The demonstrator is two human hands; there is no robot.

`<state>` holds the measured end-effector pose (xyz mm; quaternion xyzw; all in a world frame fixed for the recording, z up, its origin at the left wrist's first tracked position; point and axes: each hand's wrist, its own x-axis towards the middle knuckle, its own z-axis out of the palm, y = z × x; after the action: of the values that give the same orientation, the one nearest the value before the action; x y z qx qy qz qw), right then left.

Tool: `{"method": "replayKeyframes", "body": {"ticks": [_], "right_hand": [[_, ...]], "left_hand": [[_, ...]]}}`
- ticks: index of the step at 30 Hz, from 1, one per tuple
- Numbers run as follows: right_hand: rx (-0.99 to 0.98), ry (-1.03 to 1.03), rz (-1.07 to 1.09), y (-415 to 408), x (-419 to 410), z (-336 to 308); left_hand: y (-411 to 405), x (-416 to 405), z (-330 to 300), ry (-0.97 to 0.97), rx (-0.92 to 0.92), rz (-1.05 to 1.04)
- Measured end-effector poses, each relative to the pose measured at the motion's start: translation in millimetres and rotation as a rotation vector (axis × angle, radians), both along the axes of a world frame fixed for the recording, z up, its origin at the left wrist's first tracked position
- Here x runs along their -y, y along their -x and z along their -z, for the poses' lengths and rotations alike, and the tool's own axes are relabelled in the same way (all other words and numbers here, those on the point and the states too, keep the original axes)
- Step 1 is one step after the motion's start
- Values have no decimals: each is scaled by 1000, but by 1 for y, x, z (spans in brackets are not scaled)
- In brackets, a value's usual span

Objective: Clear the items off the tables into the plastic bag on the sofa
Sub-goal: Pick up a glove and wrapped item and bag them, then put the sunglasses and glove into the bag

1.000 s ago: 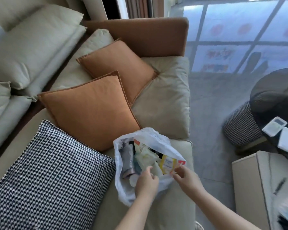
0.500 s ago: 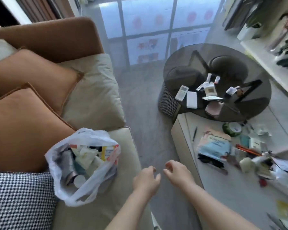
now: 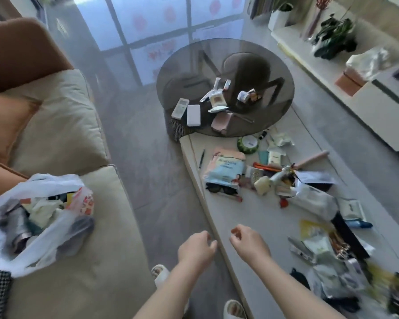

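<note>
The bag (image 3: 36,217) sits full at the sofa (image 3: 83,261) edge; our hands (image 3: 197,248) (image 3: 249,244), loosely curled and empty, risk toppling it with another load.

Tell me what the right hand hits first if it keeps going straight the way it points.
Probably bare tabletop, then the blue-and-pink packet. The right hand points up-table, empty; depth is uncertain.

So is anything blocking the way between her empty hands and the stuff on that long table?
Nothing visible does. Both hands, left and right, hold nothing and hover at the near edge of the long table. The blue pouch and the clutter around it lie in the open, with bare tabletop between them and the hands.
</note>
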<state>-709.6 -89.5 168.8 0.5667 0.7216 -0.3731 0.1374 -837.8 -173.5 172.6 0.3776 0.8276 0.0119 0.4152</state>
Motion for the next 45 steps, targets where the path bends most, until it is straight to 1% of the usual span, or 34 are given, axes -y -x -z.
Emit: {"method": "replayKeyframes", "body": {"ticks": [3, 6, 9, 12, 17, 23, 27, 32, 35, 38, 41, 45], "right_hand": [[31, -6, 42, -57, -2, 2], [62, 21, 111, -112, 4, 9], [96, 58, 208, -163, 20, 22], [114, 93, 364, -209, 44, 35], [103, 148, 648, -261, 84, 48], [109, 145, 802, -305, 123, 69], [94, 185, 874, -326, 133, 92], [133, 215, 853, -349, 122, 135], [151, 195, 866, -356, 106, 162], [156, 143, 959, -359, 92, 186], [204, 133, 1044, -360, 82, 204], [212, 118, 1072, -360, 78, 224]], "left_hand": [[-47, -8, 1, 4, 24, 21], [-89, -8, 7, 34, 44, 87], [-123, -4, 17, 60, 45, 181], [-150, 2, 29, 95, 61, 253], [-185, 15, 48, 101, 63, 381], [-222, 19, 74, 103, 84, 409], [-253, 16, 100, 135, 135, 373], [-290, 4, 139, 125, 198, 311], [-307, -10, 165, 107, 180, 274], [-323, -22, 190, 86, 156, 204], [-338, -31, 209, 65, 137, 89], [-351, -38, 229, 34, 44, 12]]}}
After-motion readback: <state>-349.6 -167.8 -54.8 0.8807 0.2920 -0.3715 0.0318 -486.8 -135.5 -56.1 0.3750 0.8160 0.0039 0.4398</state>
